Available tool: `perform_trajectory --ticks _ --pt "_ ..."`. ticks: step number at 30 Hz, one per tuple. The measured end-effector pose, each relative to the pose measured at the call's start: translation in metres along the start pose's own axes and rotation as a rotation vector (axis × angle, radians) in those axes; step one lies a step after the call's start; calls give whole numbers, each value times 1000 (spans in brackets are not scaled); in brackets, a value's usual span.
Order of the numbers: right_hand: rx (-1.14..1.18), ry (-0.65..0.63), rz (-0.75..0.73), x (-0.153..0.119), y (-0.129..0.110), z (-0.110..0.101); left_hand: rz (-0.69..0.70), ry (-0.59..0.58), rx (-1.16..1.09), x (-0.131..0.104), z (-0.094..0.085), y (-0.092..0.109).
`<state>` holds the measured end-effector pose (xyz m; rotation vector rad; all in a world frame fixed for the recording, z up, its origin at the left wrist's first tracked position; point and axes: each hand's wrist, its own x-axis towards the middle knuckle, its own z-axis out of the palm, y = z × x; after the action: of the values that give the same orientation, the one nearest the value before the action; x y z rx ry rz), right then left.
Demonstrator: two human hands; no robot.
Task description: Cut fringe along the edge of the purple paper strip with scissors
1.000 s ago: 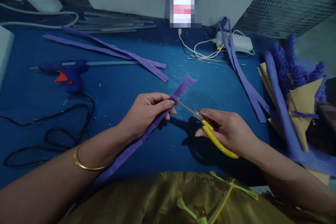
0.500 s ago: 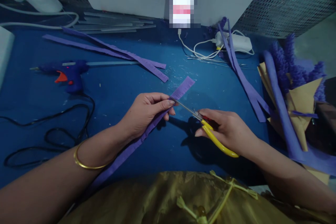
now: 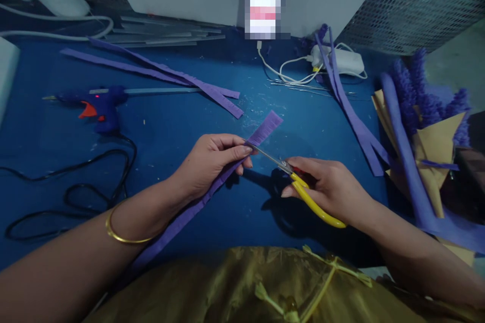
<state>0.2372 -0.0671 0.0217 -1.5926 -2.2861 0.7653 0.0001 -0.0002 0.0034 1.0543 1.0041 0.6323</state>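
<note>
Between the thumb and fingers of my left hand [image 3: 223, 159] is a purple crepe-paper strip [image 3: 267, 126]. Its short end sticks out past the fingertips, while the long part runs down under my wrist toward my lap. My right hand [image 3: 326, 186] is closed round yellow-handled pliers [image 3: 316, 207]. From their metal head a thin metal length [image 3: 267, 154], which looks like wire, reaches to the strip at my left fingertips. The fingers partly cover the pliers' head, so I cannot tell how its jaws sit.
A blue glue gun [image 3: 104, 103] with a black cord lies left. Purple strips [image 3: 151, 70] lie behind it, and others [image 3: 350, 121] at right. Thin wires [image 3: 303, 87] lie near a white power adapter [image 3: 344, 60]. Purple flowers wrapped in brown paper [image 3: 435, 156] are far right.
Almost nothing differs. Both hands, the strip and the pliers keep nearly the same place, with only a very slight shift.
</note>
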Motion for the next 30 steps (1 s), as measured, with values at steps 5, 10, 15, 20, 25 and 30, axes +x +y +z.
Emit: perform_trajectory --ticks 5,10,15,20,25,30 --pt "13 13 12 0 2 2 3 -1 -17 0 0 0" --pt "-12 48 16 0 4 4 21 10 -28 0 1 -2" --pt "-8 28 24 -1 4 4 31 25 -23 0 2 -2" --pt "-11 28 20 1 3 4 28 36 -17 -1 3 -1" --pt "-46 69 39 1 3 6 38 45 -39 0 2 -1" --pt "-71 81 37 0 2 6 54 82 -25 0 2 -3"
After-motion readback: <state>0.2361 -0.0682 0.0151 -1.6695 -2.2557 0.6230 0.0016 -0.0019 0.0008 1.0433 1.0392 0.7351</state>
